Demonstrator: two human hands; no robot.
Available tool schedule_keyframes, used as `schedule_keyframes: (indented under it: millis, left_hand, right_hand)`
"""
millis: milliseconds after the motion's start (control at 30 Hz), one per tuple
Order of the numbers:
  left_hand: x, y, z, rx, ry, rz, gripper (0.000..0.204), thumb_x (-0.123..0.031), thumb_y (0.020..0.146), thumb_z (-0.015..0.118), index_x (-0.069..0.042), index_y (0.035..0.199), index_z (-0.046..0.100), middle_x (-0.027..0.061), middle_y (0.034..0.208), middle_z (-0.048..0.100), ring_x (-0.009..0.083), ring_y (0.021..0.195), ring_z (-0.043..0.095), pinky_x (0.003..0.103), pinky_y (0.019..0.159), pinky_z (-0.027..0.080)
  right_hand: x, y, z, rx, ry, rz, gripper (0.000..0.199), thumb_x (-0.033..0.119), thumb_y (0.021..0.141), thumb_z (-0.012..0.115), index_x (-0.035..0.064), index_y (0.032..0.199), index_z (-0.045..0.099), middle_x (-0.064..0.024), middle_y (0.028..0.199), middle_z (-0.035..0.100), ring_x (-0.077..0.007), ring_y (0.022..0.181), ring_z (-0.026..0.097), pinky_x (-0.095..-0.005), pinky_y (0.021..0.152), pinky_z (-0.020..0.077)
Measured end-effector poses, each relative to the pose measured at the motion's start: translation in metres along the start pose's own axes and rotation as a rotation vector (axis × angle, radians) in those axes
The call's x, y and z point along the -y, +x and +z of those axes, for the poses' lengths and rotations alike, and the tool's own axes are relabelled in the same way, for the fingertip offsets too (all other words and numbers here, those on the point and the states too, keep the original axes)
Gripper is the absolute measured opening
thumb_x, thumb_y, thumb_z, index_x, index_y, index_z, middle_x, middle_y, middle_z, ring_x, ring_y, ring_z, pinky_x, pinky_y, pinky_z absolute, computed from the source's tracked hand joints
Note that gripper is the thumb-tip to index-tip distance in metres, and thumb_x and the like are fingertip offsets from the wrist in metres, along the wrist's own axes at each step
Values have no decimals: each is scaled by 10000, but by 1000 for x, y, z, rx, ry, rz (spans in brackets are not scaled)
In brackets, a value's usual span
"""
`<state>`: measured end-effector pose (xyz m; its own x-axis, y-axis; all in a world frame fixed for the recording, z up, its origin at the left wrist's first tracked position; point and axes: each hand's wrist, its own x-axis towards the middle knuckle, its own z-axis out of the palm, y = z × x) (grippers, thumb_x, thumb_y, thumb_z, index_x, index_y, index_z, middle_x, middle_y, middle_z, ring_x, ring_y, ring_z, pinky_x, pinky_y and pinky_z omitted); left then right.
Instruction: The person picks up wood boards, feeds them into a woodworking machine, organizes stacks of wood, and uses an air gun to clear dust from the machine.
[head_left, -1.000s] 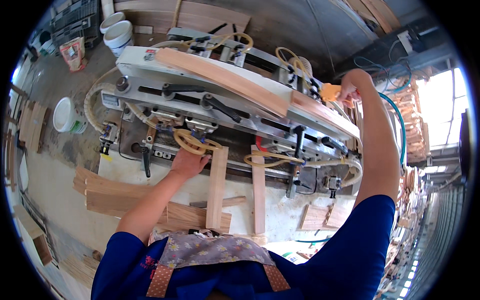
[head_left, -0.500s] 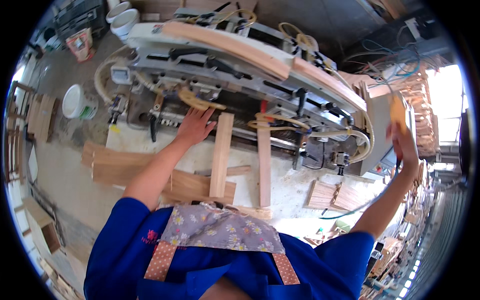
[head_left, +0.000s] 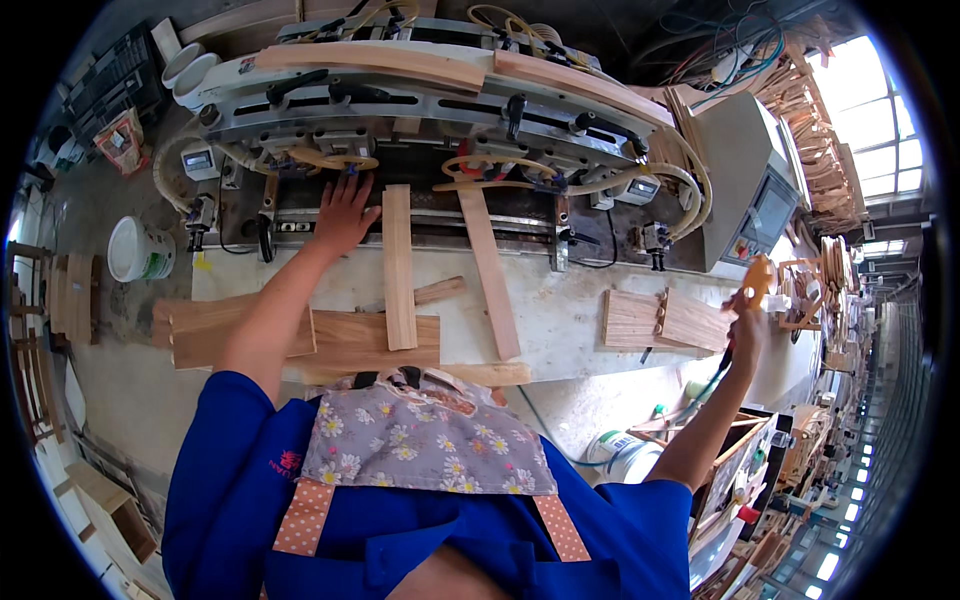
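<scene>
Pale wood slat (head_left: 398, 266), long & flat, axis runs from person twd machine (head_left: 440, 100). Left hand (head_left: 343, 212) beside it, fingers spread. Right hand (head_left: 745, 325) grips orange air tool (head_left: 757, 281).

You're standing in a woodworking workshop: a big clamping machine (head_left: 440, 110) with hoses ahead, cut wooden boards (head_left: 400, 265) on the counter (head_left: 570, 320), stacked timber parts (head_left: 800, 90) far right.
</scene>
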<state>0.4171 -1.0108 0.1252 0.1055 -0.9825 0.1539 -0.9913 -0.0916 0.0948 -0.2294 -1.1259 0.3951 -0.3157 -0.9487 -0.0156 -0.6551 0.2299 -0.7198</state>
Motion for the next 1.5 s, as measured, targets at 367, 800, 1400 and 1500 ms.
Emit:
schedule_keyframes:
  millis: [367,800,1400,1500]
  left_hand:
    - [31,-122,-114,197,-940,-322,410,-241,899,618,-52,1257,555,144,1190,624,223,1067,614,334,912,477]
    - [117,-310,-92,-754,-1182,-1682,340,-269,818,706,-35,1033,585,94,964,624,190,799,607,326,720,519]
    - [-14,-152,-207,-911,-780,-837,693,-77,731,680,39,1288,284,184,1132,494,235,958,584,304,655,523]
    - [-51,-144,-219,-814,-706,-648,746,-114,737,718,47,1313,273,185,1168,478,275,1040,543,377,827,482]
  right_hand:
    - [-143,295,44,-41,611,-143,201,191,827,674,110,1010,646,2,768,614,-62,477,441,-223,395,332]
    - [-93,263,157,-27,-160,-37,577,517,841,608,-41,984,608,-160,853,622,-264,700,573,-373,575,442]
    - [241,-295,341,1113,18,-1309,741,302,774,723,59,1383,377,-206,1392,426,-363,1226,476,-423,995,422]
    - [240,-326,365,966,-8,-1309,692,243,782,682,39,1366,371,-220,1290,513,-369,1022,595,-437,817,516]
